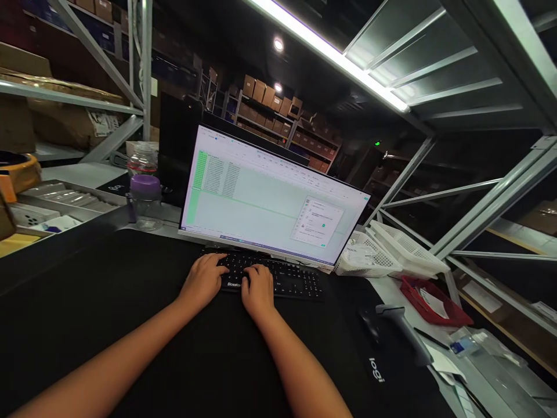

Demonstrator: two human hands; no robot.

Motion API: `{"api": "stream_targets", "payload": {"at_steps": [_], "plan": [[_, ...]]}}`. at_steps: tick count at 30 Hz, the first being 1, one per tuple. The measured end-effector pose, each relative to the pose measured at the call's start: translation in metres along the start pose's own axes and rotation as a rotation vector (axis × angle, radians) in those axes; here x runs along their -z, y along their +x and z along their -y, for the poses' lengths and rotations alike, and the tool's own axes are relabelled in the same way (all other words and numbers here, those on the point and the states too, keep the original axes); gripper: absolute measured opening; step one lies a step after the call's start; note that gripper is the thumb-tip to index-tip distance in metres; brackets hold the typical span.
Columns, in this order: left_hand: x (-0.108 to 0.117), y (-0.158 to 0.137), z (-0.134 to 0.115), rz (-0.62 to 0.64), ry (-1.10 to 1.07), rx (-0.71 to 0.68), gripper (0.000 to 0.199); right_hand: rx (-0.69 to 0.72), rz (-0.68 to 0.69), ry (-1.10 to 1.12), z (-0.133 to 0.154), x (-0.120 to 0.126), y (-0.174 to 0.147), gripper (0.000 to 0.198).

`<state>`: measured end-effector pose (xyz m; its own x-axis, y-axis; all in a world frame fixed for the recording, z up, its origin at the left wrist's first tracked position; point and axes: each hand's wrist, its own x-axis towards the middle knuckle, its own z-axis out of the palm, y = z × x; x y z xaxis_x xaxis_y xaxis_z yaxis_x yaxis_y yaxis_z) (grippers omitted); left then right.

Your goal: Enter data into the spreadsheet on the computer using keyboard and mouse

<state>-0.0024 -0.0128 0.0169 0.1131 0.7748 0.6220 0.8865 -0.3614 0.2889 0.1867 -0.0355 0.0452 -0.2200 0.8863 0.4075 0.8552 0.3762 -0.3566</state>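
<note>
The long black plastic keyboard (290, 280) lies beneath both grips, its long axis crosswise below the lit, flat monitor (265, 203). Left hand (203, 280) covers its left end; right hand (259, 290), mid-board, is nearer the bare right end. Both grips are loosely spread, pinching nothing.

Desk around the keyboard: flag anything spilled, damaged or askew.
Nothing looks spilled or damaged around the keyboard. The monitor slopes down to the right, but the back shelves slope likewise, so the view is probably just tilted.
</note>
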Motion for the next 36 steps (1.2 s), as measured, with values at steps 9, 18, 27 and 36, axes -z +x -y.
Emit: {"api": "stream_targets", "payload": {"at_steps": [9, 18, 27, 36], "plan": [[0.026, 0.001, 0.011, -0.083, 0.026, 0.242, 0.040, -0.016, -0.008, 0.025, -0.009, 0.000, 0.000, 0.029], [0.029, -0.002, 0.014, -0.071, 0.011, 0.205, 0.035, -0.012, -0.022, 0.033, -0.011, 0.002, -0.001, 0.028], [0.012, 0.002, 0.022, 0.020, 0.026, 0.090, 0.041, 0.043, 0.041, 0.022, -0.010, 0.001, -0.001, 0.027], [0.024, 0.004, 0.022, 0.082, 0.059, 0.218, 0.048, 0.042, 0.073, 0.045, -0.008, 0.008, -0.002, 0.024]]}}
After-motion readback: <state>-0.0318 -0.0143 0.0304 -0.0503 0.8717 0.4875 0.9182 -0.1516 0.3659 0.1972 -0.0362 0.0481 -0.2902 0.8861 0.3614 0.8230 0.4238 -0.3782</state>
